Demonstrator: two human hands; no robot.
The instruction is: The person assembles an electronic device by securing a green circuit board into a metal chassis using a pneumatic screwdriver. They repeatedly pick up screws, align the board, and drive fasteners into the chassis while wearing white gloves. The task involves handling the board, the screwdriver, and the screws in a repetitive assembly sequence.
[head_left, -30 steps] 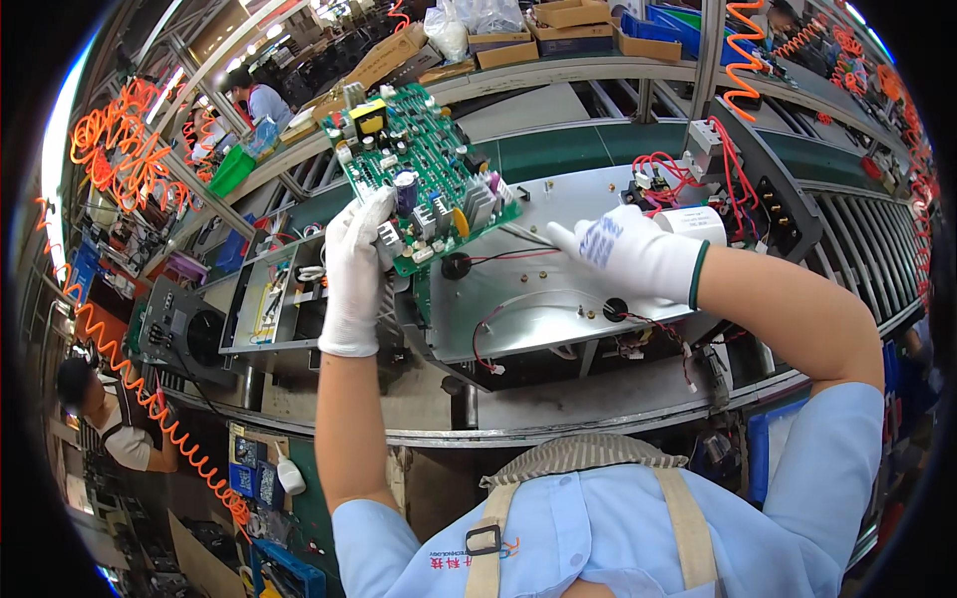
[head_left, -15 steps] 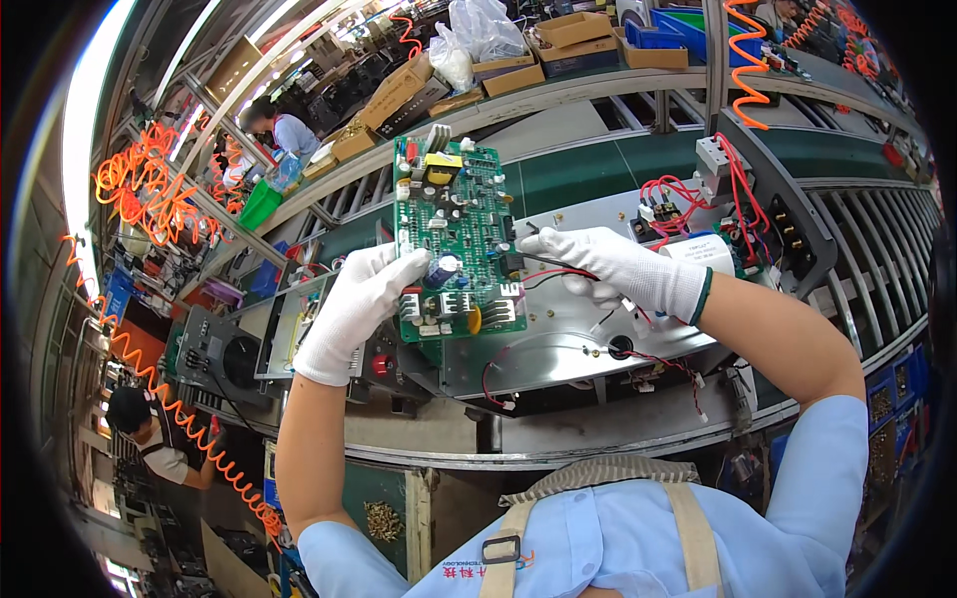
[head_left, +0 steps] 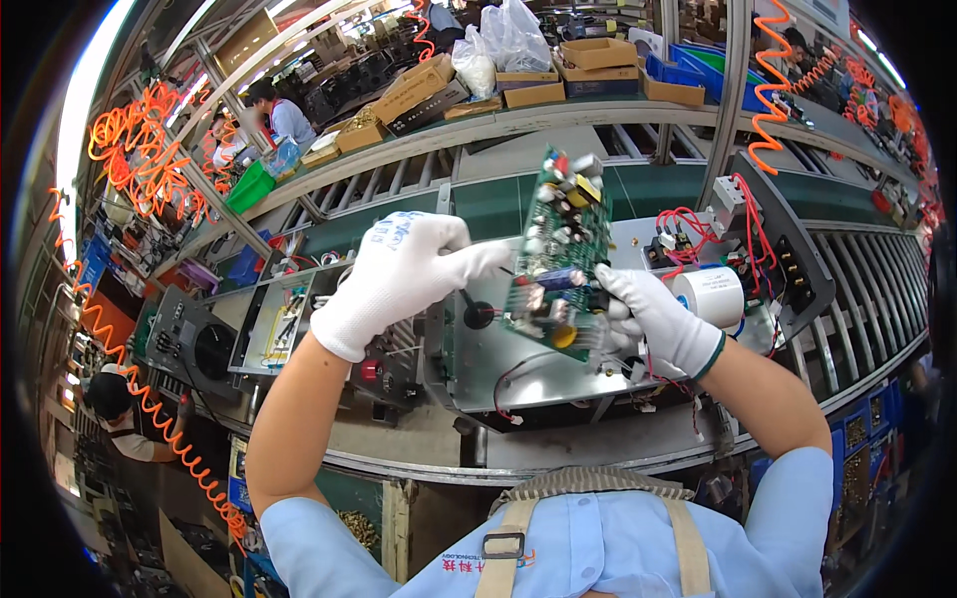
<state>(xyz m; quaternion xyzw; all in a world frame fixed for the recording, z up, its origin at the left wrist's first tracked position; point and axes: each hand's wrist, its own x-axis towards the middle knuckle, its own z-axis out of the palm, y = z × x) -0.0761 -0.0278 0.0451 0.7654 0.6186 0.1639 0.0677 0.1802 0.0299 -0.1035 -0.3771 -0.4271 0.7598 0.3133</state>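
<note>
A green circuit board [head_left: 558, 234], crowded with components, is held tilted over an open metal chassis [head_left: 469, 379]. My gloved right hand [head_left: 658, 324] grips the board's lower right edge, with loose wires hanging below the fingers. The board is partly blurred. At its left side, my gloved left hand [head_left: 419, 269] has thumb and forefinger pinched together. Something small and dark shows at those fingertips, too unclear to name. Below this hand, a black cable runs to a round dark spot [head_left: 478, 315] on the chassis. A white cylinder [head_left: 710, 297] and red wires [head_left: 688, 239] sit at the chassis's right.
Left of the chassis stand a unit with a red knob [head_left: 371, 370] and a dark fan unit [head_left: 194, 334]. Rollers [head_left: 877, 289] lie at the right. Cardboard boxes [head_left: 419, 95] and a green bin [head_left: 249, 186] line the far shelf. Orange coiled hoses hang around. Other people are at left.
The board has moved right and turned more edge-on. My left hand has let go of it and pinches beside it. My right hand has gone from a black cable to the board's edge.
</note>
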